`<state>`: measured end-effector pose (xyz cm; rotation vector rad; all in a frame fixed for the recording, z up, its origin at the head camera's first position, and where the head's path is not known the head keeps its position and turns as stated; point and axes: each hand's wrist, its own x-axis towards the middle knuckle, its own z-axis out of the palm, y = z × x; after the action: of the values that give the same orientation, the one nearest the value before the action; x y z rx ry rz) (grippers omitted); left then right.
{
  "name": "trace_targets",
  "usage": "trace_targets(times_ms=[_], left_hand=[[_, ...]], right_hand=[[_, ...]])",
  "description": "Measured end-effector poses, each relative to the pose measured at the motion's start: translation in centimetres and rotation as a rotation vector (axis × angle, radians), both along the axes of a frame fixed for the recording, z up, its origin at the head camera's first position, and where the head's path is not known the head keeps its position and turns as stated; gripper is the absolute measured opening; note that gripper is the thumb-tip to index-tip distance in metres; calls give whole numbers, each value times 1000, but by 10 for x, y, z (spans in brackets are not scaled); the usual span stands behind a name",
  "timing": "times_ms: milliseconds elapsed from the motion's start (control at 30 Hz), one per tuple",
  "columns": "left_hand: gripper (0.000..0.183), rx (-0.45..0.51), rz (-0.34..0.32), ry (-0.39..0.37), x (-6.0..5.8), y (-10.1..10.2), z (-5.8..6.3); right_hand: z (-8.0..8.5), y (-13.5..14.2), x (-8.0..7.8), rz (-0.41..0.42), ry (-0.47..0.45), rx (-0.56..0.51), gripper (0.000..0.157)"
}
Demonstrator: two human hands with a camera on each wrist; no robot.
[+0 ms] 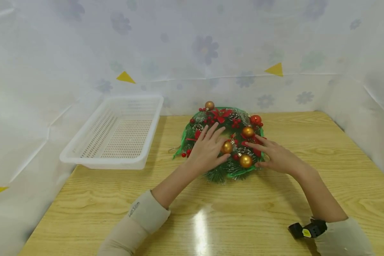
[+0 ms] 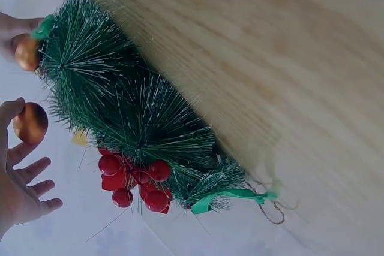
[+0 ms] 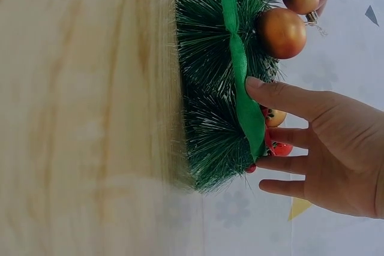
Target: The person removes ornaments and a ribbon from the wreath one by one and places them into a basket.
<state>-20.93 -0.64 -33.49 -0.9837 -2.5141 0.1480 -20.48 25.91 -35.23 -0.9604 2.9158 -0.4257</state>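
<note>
A green wreath [image 1: 217, 174] lies on the wooden table, trimmed with frosted needles, pinecones, red berries, red bows and gold balls. Over its middle, my left hand [image 1: 206, 147] pinches a gold ball ornament [image 1: 226, 147] between thumb and forefinger, the other fingers spread. The ornament's metal cap and hook show in the right wrist view. At the wreath's right side is my right hand [image 1: 280, 156], fingers straight and parted. Its thumb touches the green ribbon [image 3: 240, 64] along the rim, beside a larger gold ball [image 3: 281, 33].
A white perforated plastic basket [image 1: 144, 156] stands at the back left of the table [image 1: 307, 142]. Behind hangs a pale flowered sheet [image 1: 185, 42] with yellow triangles. A thin cord loop [image 2: 273, 213] sticks out from the wreath's left edge.
</note>
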Motion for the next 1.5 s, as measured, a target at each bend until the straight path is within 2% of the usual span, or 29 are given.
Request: trace_targets(times_ms=[433, 700, 1067, 1367, 1500], left_hand=[[48, 47, -2, 17, -3, -1, 6], [49, 75, 1, 57, -7, -12, 12], [45, 135, 54, 77, -16, -43, 20], [50, 129, 187, -40, -21, -78, 36], [49, 159, 221, -27, -25, -98, 40]], right_hand=[[-2, -2, 3, 4, 2, 4, 70], [-1, -2, 3, 5, -3, -17, 70], [0, -3, 4, 9, -10, -15, 71], [2, -3, 3, 2, -2, -7, 71], [1, -2, 3, 0, -4, -4, 71]])
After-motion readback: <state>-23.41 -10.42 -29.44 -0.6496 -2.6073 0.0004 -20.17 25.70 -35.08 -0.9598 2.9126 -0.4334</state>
